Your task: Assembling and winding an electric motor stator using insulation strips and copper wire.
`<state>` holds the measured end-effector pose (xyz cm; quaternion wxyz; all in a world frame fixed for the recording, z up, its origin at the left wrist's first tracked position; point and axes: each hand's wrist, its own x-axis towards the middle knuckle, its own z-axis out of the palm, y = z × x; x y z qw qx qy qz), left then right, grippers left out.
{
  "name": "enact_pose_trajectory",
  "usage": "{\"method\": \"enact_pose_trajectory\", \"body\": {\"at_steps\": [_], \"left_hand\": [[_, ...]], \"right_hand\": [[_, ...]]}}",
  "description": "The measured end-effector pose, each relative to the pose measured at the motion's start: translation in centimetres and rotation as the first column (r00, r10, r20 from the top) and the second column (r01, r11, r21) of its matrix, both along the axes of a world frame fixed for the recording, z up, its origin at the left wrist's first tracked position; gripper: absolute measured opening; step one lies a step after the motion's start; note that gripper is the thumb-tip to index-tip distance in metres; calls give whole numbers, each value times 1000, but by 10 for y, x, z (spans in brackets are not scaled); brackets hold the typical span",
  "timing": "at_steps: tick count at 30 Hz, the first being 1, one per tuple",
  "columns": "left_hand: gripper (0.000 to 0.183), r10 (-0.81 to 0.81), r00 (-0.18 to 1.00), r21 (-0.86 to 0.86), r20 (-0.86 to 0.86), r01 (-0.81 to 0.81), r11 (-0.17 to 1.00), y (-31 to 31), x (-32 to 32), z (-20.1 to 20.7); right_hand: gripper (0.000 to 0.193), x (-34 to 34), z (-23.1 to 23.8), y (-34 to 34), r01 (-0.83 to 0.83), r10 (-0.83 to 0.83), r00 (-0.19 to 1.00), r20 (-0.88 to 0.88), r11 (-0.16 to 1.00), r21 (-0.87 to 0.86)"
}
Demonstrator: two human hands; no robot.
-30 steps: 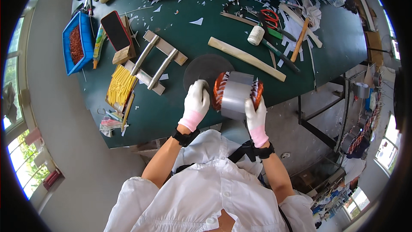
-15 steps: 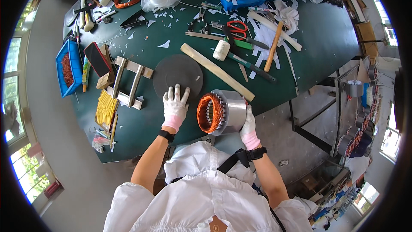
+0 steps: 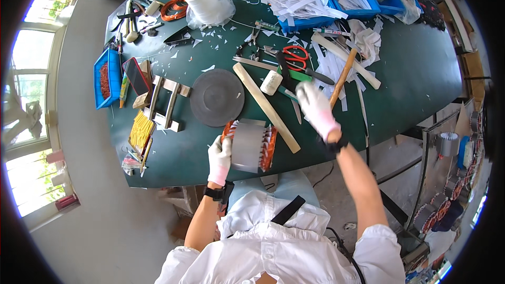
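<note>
Here we are at the near edge of the bench [image 3: 173, 171], and our left hand [image 3: 220, 155] has its fingers clamped on the left end of the wound stator [image 3: 248, 144]. Our right hand [image 3: 316, 109] is out over the tools, by the white-headed mallet [image 3: 271, 82] and the red-handled scissors [image 3: 295, 55]; it's blurred, and we can't tell whether those fingers are apart or closed on anything. We'd call this step steadying the stator while reaching for a tool. The next move, we judge, calls for a sure right-hand grip and a firm left one, as a round body could roll.

And the stator itself: on its side, just below the black disc [image 3: 217, 97], a smooth grey metal cylinder, orange windings showing at both ends, pale pointed tabs along the right rim. Whether the bench bears its weight, we can't tell.
</note>
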<state>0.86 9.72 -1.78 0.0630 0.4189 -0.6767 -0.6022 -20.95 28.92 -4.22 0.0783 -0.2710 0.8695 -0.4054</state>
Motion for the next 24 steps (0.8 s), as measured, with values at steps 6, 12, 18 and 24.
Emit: {"method": "enact_pose_trajectory", "body": {"at_steps": [6,12,18,24], "left_hand": [[26,153,988,-64,-25,-154,986,1,-38,-3],[29,185,983,-31,12,-184,982,2,-36,-4],[30,89,994,-81,58,-84,993,2,-47,3],[32,53,998,-89,46,-48,995,-7,-33,-16]], "right_hand": [[32,-127,-62,-33,-153,386,842,-378,842,518],[67,-143,-50,-59,30,558,716,-420,577,816],[59,-147,5,-11,240,146,785,-602,825,512],[36,17,68,38,188,122,778,616,891,-414]]}}
